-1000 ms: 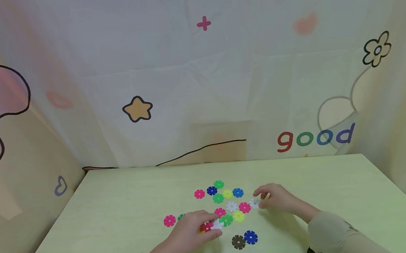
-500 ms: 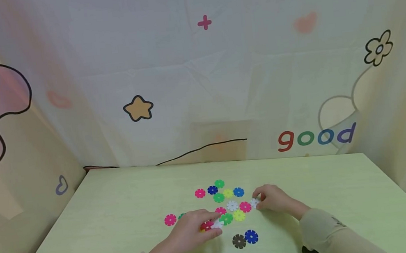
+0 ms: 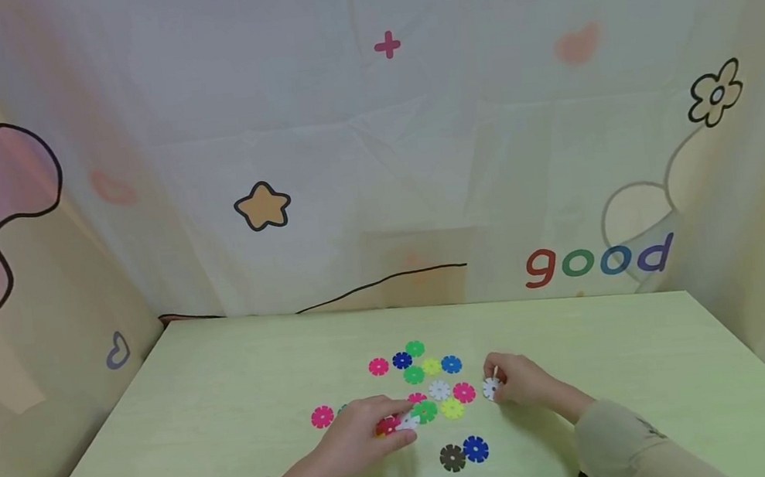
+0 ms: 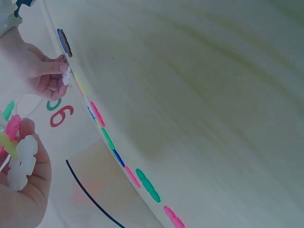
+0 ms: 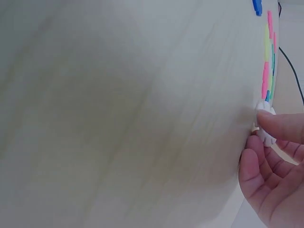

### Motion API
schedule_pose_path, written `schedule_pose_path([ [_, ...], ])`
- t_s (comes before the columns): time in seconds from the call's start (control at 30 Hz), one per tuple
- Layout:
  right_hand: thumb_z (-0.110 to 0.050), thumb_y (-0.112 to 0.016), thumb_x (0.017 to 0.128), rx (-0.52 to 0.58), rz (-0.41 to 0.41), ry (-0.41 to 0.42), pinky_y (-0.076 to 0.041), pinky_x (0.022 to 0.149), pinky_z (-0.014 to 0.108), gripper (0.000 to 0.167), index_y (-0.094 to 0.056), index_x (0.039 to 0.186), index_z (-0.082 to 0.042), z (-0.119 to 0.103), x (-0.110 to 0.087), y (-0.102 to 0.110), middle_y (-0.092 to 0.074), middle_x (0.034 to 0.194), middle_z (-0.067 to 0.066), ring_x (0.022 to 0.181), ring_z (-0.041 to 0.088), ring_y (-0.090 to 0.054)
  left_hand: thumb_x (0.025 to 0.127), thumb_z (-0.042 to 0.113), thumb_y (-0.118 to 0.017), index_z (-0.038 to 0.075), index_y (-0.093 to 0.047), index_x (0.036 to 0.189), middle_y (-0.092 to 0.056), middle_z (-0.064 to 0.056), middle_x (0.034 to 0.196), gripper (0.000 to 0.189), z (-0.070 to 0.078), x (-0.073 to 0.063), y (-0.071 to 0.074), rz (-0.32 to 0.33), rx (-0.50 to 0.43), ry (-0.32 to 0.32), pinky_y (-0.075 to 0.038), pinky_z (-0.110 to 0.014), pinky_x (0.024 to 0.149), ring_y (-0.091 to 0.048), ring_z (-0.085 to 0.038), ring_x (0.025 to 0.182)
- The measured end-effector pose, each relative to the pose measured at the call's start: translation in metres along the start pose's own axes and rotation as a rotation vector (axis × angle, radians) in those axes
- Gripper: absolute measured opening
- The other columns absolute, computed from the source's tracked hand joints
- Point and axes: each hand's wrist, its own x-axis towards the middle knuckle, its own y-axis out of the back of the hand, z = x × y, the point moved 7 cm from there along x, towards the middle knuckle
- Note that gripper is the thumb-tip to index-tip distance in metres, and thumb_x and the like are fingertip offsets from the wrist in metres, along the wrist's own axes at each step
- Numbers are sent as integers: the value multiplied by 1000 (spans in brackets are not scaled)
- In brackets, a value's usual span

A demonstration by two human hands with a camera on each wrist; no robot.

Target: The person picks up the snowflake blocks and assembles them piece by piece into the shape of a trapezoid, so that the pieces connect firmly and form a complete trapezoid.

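Observation:
My left hand (image 3: 357, 435) grips a cluster of joined plastic snowflake discs; a white disc (image 4: 23, 162), a pink one (image 4: 13, 126) and a yellow one (image 4: 8, 144) show in the left wrist view. Part of the cluster is hidden behind the fingers. Farther right, my right hand (image 3: 525, 379) pinches a single white snowflake disc (image 3: 492, 389) between thumb and fingers, as the right wrist view also shows. That disc stands tilted, just right of a pink disc (image 3: 464, 392) on the table.
Loose discs lie on the table (image 3: 229, 379): several in the middle, including a light blue one (image 3: 451, 364). A brown disc (image 3: 452, 458) and a dark blue disc (image 3: 476, 448) lie in front. A pink disc (image 3: 322, 417) is at left. Printed cloth (image 3: 314, 121) hangs behind.
The right hand has closed its fingers on the white disc and drawn it slightly right, away from the pink disc. The left hand keeps its cluster in about the same place.

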Motion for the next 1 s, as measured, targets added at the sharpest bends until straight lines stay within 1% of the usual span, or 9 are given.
schedule_pose_path([
  [0.17, 3, -65, 73, 8, 9, 6, -43, 61, 25, 21, -53, 81, -12, 1, -4, 3, -48, 73, 4, 69, 16, -45, 80, 40, -60, 19, -58, 117, -62, 6, 106, 42, -1, 1, 1, -8, -44, 11, -46, -21, 74, -55, -6, 90],
  [0.23, 3, -65, 74, 14, 11, 4, -42, 61, 25, 19, -54, 80, -12, 2, -6, 4, -48, 72, 4, 69, 16, -45, 81, 40, -59, 17, -58, 117, -62, 4, 109, 43, -1, 1, 1, -15, -76, 18, -47, -21, 75, -55, -7, 91],
  [0.33, 2, -64, 75, 18, 12, 7, -41, 60, 25, 17, -55, 80, -12, 4, -8, 6, -48, 71, 3, 68, 16, -45, 82, 40, -58, 15, -57, 117, -62, 2, 107, 43, -3, 1, 1, -31, -130, 40, -46, -19, 70, -54, -7, 86],
  [0.5, 3, -62, 77, 49, 22, 20, -43, 59, 25, 15, -57, 81, -10, 4, -12, 9, -49, 71, 3, 66, 16, -45, 83, 40, -57, 11, -57, 113, -62, 2, 96, 42, -4, 2, 1, -48, -203, 44, -45, -19, 65, -52, -7, 77],
  [0.67, 2, -62, 78, 85, 42, 26, -45, 58, 23, 14, -58, 83, -11, 4, -15, 12, -50, 72, 3, 67, 15, -46, 84, 40, -55, 12, -58, 108, -61, 4, 92, 37, -6, 2, 2, -44, -262, 52, -44, -20, 65, -52, -8, 76],
  [0.8, 1, -61, 78, 126, 64, 60, -47, 57, 23, 13, -58, 87, -9, 0, -17, 15, -52, 74, 3, 66, 14, -48, 86, 37, -55, 12, -58, 105, -61, 3, 94, 31, -7, 3, 2, -31, -293, 60, -44, -21, 64, -51, -10, 76],
  [0.9, 1, -60, 79, 165, 77, 117, -49, 58, 23, 13, -58, 90, -6, -5, -19, 17, -54, 75, 4, 65, 14, -50, 86, 36, -54, 12, -58, 104, -60, 1, 96, 30, -8, 3, 2, -28, -311, 68, -44, -22, 63, -50, -12, 75],
  [1.0, 2, -59, 79, 210, 77, 171, -51, 58, 23, 13, -58, 92, -3, -12, -22, 17, -55, 77, 5, 65, 14, -52, 86, 37, -54, 12, -56, 108, -60, 1, 98, 34, -9, 3, 2, -27, -316, 92, -44, -22, 63, -50, -12, 76],
])
